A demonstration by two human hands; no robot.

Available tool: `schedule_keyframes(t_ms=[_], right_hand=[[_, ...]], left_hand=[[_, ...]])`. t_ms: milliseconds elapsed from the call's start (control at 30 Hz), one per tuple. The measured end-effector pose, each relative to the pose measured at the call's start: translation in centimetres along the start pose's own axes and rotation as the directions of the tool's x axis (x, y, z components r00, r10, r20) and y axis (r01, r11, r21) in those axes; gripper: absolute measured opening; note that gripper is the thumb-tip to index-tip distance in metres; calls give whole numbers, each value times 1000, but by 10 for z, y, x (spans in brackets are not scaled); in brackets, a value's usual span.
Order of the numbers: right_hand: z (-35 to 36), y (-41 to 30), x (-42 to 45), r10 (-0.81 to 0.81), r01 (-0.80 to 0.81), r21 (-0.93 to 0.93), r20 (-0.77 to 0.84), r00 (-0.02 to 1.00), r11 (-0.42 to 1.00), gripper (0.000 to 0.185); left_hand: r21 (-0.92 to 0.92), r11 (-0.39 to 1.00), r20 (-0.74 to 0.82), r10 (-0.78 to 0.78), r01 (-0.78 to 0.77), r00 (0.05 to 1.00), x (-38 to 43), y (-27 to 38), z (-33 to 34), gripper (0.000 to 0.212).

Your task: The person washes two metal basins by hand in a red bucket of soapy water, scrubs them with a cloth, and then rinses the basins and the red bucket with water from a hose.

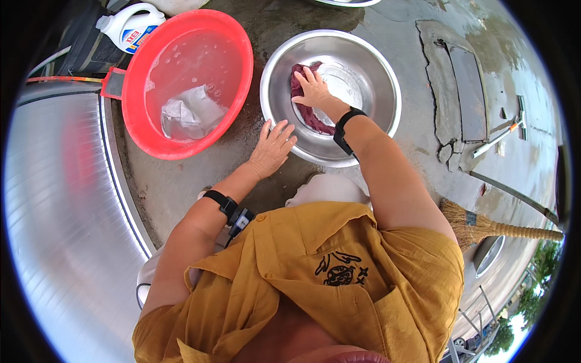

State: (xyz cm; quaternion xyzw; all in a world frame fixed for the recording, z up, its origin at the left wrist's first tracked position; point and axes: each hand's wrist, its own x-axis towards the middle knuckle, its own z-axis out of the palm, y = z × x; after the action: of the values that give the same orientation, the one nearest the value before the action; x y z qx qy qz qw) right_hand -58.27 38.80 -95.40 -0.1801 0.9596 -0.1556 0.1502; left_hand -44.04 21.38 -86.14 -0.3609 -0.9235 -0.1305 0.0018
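Observation:
My right hand (pixel 314 90) reaches into a stainless steel basin (pixel 381 90), its spread fingers resting on a dark maroon cloth (pixel 313 119) that lies along the basin's left side. Whether the fingers grip the cloth cannot be told. My left hand (pixel 273 147) hovers by the basin's lower left rim, empty and with fingers apart. To its upper left stands a red plastic basin (pixel 248 59) of cloudy, bubbly water. A white cloth (pixel 193 111) lies partly under that water. Both my wrists wear black bands.
A white detergent jug (pixel 129 29) stands behind the red basin. Metal sheeting (pixel 59 204) runs along the left. On the wet concrete at right are a cracked slab with a cover plate (pixel 467 90), a squeegee (pixel 499 138) and a straw broom (pixel 481 224). Another metal basin's rim (pixel 347 3) shows at the top.

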Motion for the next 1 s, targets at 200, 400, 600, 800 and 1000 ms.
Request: schedule_keyframes(t_ms=[200, 400, 600, 800, 1000], right_hand=[[-8, 15, -65, -360, 419, -287, 237, 902, 862, 48], [-67, 139, -81, 190, -99, -336, 249, 950, 937, 35], [-215, 154, -87, 384, 43, 988, -98, 918, 149, 31], [-356, 213, -135, 595, 657, 728, -446, 669, -194, 27], [-338, 127, -160, 610, 725, 674, -517, 601, -143, 38]], left_hand=[[-43, 978, 106, 208, -205, 972, 21, -10, 30, 3], [-71, 942, 34, 331, -328, 943, 51, 5, 11, 2], [-213, 942, -45, 257, -261, 965, 129, 0, -54, 8], [-536, 840, -118, -171, 82, 978, 219, -42, -117, 29], [-953, 289, -62, -478, 91, 876, 250, -53, -137, 40]])
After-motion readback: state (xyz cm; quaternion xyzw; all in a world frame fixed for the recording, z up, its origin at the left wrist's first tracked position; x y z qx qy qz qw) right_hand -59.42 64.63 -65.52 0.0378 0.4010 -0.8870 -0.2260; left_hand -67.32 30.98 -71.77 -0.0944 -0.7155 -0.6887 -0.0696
